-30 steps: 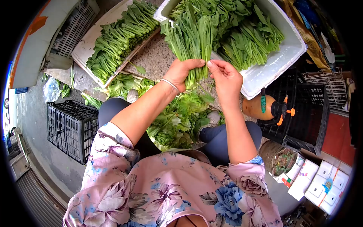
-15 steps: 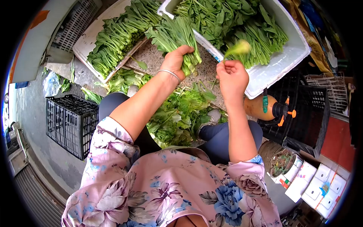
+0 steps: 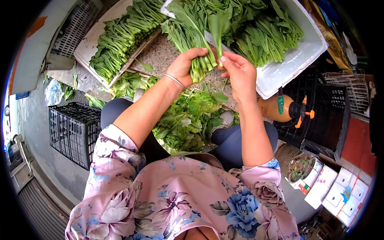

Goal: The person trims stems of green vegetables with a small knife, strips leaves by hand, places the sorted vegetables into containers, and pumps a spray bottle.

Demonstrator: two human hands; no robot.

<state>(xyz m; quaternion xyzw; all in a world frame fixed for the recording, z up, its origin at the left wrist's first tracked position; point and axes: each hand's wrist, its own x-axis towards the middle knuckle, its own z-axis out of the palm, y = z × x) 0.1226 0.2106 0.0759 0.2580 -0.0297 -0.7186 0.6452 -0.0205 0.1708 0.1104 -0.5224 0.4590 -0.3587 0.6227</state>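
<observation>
My left hand (image 3: pixel 185 67), with a bracelet at the wrist, is closed round a bunch of leafy greens (image 3: pixel 184 37). The cut stems point toward me and the leaves away. Close by on the right, my right hand (image 3: pixel 242 74) pinches the lower end of a single green stalk (image 3: pixel 218 34), held upright against the bunch's right side. Whether the stalk touches the bunch is hard to tell. Below both hands lies a heap of loose leaves (image 3: pixel 182 122) between my knees.
Stacked greens (image 3: pixel 120 44) lie in rows on a white tray (image 3: pixel 82 52) at upper left. A white foam box (image 3: pixel 314 50) at upper right holds more greens (image 3: pixel 268 38). An orange spray bottle (image 3: pixel 276 108) and black crates (image 3: pixel 74 132) stand at the sides.
My right hand has moved left to the bunch. The blurred yellow-green leaf it held has given way to an upright green stalk. The left hand keeps its hold.
</observation>
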